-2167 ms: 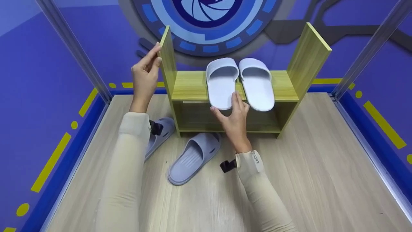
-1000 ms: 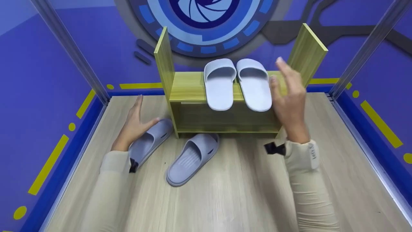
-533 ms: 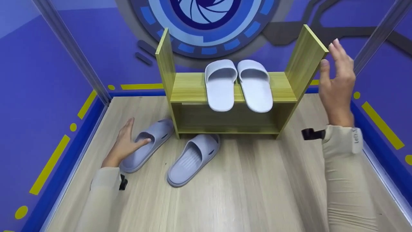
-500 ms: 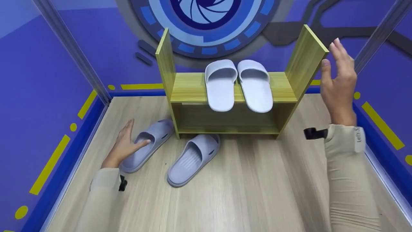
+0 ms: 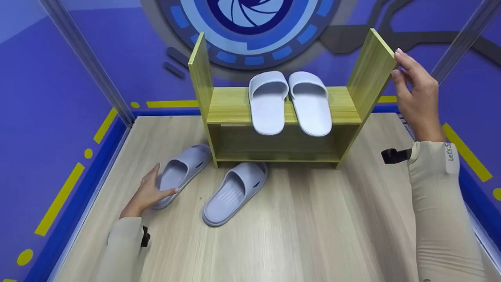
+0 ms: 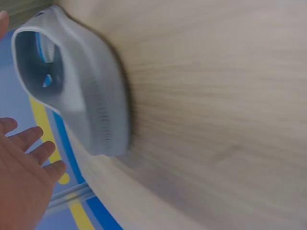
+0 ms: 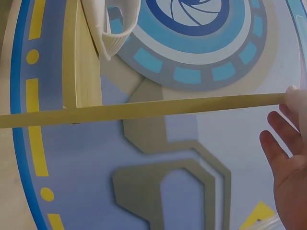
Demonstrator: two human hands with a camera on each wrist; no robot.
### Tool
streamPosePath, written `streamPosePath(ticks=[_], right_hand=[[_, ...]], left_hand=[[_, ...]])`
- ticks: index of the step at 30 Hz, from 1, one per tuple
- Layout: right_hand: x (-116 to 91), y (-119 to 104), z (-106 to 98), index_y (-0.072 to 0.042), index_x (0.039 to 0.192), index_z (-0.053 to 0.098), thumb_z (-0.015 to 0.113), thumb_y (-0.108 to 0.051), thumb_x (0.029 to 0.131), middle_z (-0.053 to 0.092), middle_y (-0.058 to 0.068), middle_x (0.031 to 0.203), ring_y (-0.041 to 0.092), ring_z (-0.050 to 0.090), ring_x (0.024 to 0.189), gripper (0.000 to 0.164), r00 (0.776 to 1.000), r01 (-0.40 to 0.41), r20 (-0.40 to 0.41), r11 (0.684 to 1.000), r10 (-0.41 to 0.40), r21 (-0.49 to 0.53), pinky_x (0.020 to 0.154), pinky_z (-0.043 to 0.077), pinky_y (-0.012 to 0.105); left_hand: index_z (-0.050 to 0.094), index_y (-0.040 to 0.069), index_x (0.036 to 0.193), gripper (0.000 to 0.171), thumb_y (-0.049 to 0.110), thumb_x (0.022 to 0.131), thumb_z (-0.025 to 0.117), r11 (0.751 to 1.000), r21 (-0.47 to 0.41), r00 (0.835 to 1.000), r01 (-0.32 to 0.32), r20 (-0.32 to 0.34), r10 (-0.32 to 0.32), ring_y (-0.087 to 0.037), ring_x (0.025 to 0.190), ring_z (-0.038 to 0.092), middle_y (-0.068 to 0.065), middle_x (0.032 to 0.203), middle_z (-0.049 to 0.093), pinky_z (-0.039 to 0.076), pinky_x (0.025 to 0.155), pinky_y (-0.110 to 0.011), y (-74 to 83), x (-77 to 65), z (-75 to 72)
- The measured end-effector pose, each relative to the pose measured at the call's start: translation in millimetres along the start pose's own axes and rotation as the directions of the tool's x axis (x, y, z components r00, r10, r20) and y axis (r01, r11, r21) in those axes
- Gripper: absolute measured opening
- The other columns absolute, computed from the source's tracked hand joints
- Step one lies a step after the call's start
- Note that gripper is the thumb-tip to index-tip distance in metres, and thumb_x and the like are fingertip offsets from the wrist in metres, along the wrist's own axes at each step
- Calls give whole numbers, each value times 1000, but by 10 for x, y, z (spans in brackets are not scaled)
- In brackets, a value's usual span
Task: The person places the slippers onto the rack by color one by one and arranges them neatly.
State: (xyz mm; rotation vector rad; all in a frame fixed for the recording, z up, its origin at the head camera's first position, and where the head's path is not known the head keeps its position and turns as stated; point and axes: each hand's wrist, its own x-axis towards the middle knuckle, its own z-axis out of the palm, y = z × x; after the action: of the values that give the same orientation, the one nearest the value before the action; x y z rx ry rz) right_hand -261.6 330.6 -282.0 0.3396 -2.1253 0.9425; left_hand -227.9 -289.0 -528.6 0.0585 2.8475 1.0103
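Note:
Two white slide slippers, one on the left (image 5: 268, 103) and one on the right (image 5: 311, 105), sit side by side on the upper board of a yellow-green wooden shoe rack (image 5: 229, 105). My right hand (image 5: 420, 94) touches the front edge of the rack's right side panel with its fingertips. In the right wrist view that panel (image 7: 182, 105) runs edge-on to the fingertips. At lower left my left hand (image 5: 146, 194) has its fingers spread beside a grey slipper (image 5: 191, 160), partly covering its heel. The left wrist view shows a gap between hand and slipper.
A second grey slipper (image 5: 231, 197) lies slanted on the wood-look floor (image 5: 305, 235), its toe by the rack's front. Blue printed walls (image 5: 98, 58) with metal corner posts enclose the area behind and on both sides.
My right hand has left the left white slipper and crossed to the rack's right panel. The left hand has come off the left panel and moved down beside the grey slipper.

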Motion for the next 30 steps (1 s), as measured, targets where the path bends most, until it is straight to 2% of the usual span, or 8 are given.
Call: streamPosePath(ticks=[5, 11, 14, 17, 20, 24, 30], right_hand=[[-1, -57, -1, -19, 127, 52, 51, -8, 90, 48, -6, 133, 9, 49, 117, 39, 999, -40, 2, 998, 40, 41, 96, 39, 21], [15, 48, 28, -12, 123, 57, 54, -8, 88, 51, -3, 131, 11, 53, 114, 35, 997, -73, -19, 989, 77, 129, 93, 41, 21], [16, 51, 37, -12, 121, 58, 55, -8, 87, 53, -3, 129, 11, 54, 111, 34, 997, -65, -30, 988, 70, 139, 92, 42, 20], [9, 24, 37, -9, 122, 58, 55, -7, 87, 54, -1, 128, 13, 55, 110, 35, 999, -22, -39, 990, 28, 137, 91, 43, 20], [8, 24, 36, -8, 121, 58, 55, -6, 87, 54, 0, 128, 13, 55, 110, 35, 999, -25, -44, 988, 32, 153, 90, 43, 19], [19, 24, 38, -8, 121, 58, 56, -5, 87, 53, 1, 129, 12, 55, 111, 35, 996, -76, -40, 978, 85, 195, 90, 43, 19], [18, 13, 65, -6, 121, 58, 56, -4, 86, 53, 4, 129, 14, 53, 114, 35, 993, -97, -46, 963, 112, 252, 90, 43, 19]], left_hand=[[1, 7, 146, 115, 49, 67, 74, 1000, -14, 1000, 13, 8, -13, -44, 133, 10, -25, 147, 9, 16, 102, -60, -84, -19, 68], [3, 3, 145, 118, 49, 65, 75, 1000, -15, 1000, -2, -4, 2, -44, 132, 15, -27, 146, 12, 18, 102, -59, -148, -32, 132], [4, 0, 144, 117, 47, 65, 76, 1000, -11, 1000, -16, -12, 16, -44, 131, 16, -28, 146, 12, 19, 102, -59, -174, -41, 147], [3, 0, 144, 117, 46, 65, 76, 1000, -8, 1000, -14, -5, 14, -45, 131, 15, -27, 146, 11, 18, 103, -58, -196, -48, 159], [3, -1, 144, 116, 45, 66, 76, 1000, -13, 1000, -15, -1, 15, -45, 132, 14, -27, 147, 11, 17, 103, -58, -215, -52, 175], [3, -2, 144, 117, 43, 66, 77, 999, -36, 1000, -15, 1, 15, -45, 132, 13, -29, 146, 11, 16, 104, -58, -255, -66, 183], [5, -6, 142, 115, 41, 67, 77, 999, -45, 1000, -5, 4, 6, -46, 131, 14, -31, 144, 12, 16, 104, -57, -309, -112, 163]])
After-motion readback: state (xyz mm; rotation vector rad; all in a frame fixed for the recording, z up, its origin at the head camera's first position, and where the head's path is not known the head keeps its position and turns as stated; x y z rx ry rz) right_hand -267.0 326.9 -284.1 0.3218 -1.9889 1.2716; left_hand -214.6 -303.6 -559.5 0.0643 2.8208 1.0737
